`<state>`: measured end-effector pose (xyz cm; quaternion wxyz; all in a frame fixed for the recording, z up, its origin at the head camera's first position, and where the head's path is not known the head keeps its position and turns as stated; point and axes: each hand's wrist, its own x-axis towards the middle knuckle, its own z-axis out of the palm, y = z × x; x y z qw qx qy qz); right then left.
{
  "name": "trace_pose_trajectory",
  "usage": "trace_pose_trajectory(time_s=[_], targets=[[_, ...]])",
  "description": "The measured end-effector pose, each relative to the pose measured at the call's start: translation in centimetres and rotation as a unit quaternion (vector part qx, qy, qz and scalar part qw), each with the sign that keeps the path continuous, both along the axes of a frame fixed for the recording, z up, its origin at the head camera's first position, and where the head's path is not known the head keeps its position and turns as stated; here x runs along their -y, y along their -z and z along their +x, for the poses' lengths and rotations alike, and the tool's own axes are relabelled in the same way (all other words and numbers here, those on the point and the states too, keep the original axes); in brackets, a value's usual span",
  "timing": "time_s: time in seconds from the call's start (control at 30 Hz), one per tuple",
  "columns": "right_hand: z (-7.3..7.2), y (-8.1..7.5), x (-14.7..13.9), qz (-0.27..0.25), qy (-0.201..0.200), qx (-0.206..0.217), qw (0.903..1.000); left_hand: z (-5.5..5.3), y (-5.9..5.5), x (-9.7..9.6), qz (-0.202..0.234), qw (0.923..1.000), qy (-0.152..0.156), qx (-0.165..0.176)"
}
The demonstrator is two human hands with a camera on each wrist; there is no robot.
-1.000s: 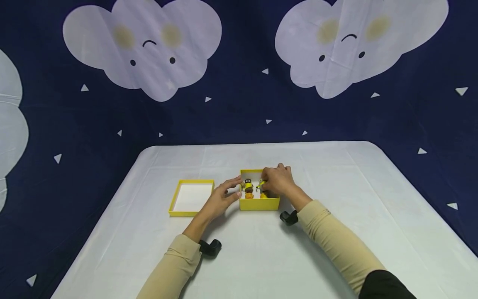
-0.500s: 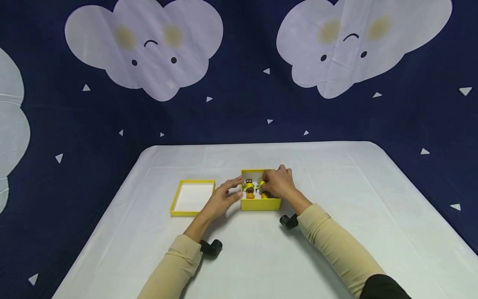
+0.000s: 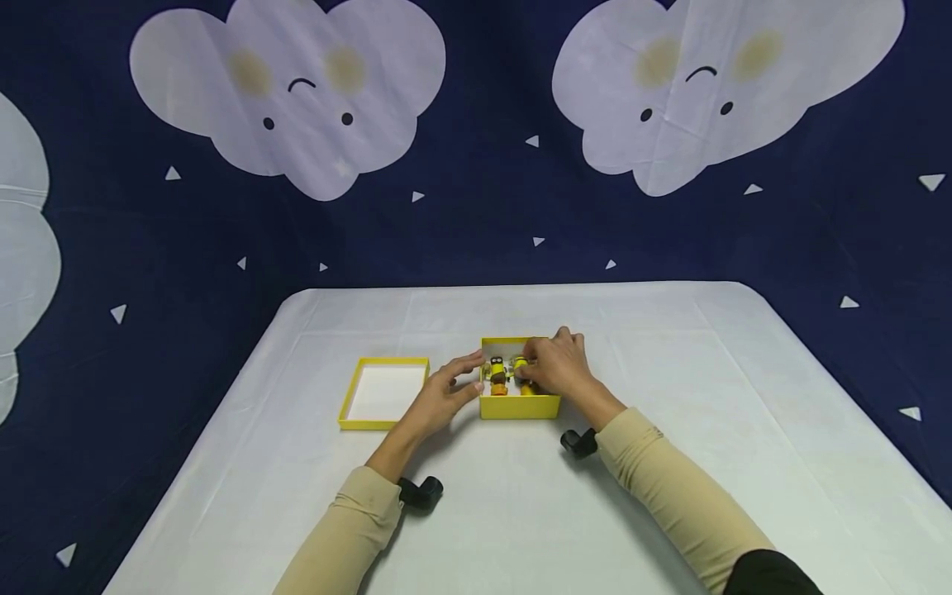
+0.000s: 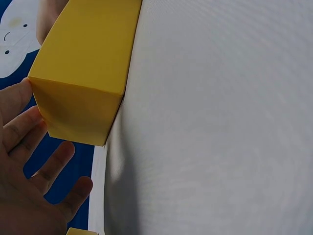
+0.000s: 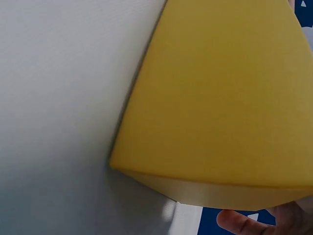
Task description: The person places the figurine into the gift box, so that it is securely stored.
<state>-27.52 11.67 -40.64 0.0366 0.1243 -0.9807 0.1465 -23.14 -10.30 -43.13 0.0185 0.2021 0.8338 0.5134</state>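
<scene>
A yellow box (image 3: 519, 407) with a white inside sits without its lid on the white table. My left hand (image 3: 442, 397) is at its left end; in the left wrist view its spread fingers (image 4: 17, 98) touch the box's end wall. Inside the box, a small yellow-and-black toy figure (image 3: 497, 372) with an orange base lies at the left. To its right is a second yellow toy figure (image 3: 521, 363), pinched by the thumb and fingers of my right hand (image 3: 559, 364), which reaches over the box's right side. That hand covers part of this figure.
The yellow-edged lid (image 3: 384, 426) lies to the left of the box, white inside up, close to my left forearm. White cloth covers the table (image 3: 506, 512). Behind it hangs a dark blue cloth (image 3: 476, 215) with clouds.
The figure at my right hand has turned from slanted to more lengthwise, lying alongside the left one. My left hand stays at the box's end.
</scene>
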Motion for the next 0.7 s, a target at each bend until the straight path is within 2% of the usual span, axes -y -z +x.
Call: trace_pose_trajectory(time_s=[0.23,0.43,0.7], targets=[[0.3,-0.3,-0.4,-0.012,-0.006,-0.003,0.9999,0.0,0.0,0.0,-0.005,1.0000,-0.002,0.001],[0.7,-0.6,-1.1,-0.060,-0.007,-0.005,0.9982,0.1,-0.4,0.1,-0.013,0.9998,-0.001,-0.013],[2.4,-1.7,-2.2,-0.152,-0.004,-0.007,0.9884,0.8,-1.2,0.3,-0.018,0.9983,-0.043,-0.036]])
